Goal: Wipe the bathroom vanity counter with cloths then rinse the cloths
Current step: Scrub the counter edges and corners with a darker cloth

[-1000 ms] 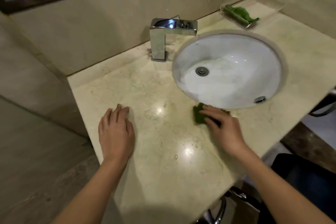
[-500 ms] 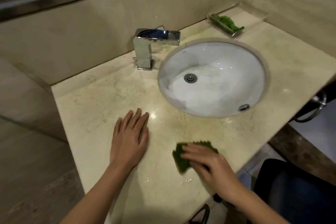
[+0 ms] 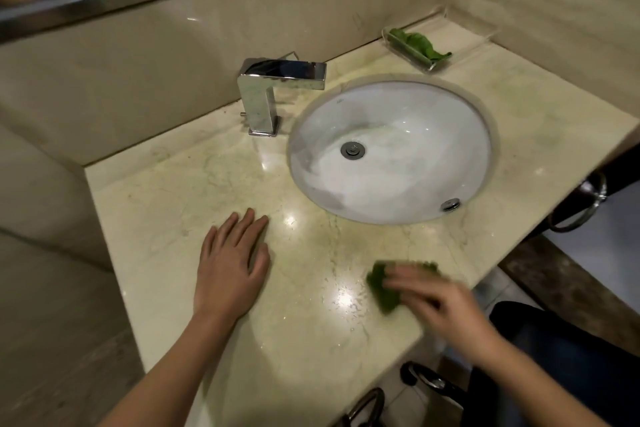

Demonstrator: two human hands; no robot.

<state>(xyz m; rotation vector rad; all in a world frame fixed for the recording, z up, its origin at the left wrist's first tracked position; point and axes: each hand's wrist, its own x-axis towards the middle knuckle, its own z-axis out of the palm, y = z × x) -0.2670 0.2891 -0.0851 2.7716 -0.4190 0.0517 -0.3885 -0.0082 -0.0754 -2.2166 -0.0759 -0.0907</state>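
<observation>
Green shaggy cloth [image 3: 382,291] beneath the right hand [image 3: 440,302], fingers flat though blurred; left hand [image 3: 230,267] splayed on the cream marble bench [image 3: 173,204]. Advised: even pressure, overlapping strokes.

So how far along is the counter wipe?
About midway. Droplets shine on the counter before the sink, so that patch looks wiped. The right hand presses a green cloth near the front edge; the left hand lies flat. A second green cloth sits in the clear tray, and no water leaves the faucet: rinsing not begun.
</observation>
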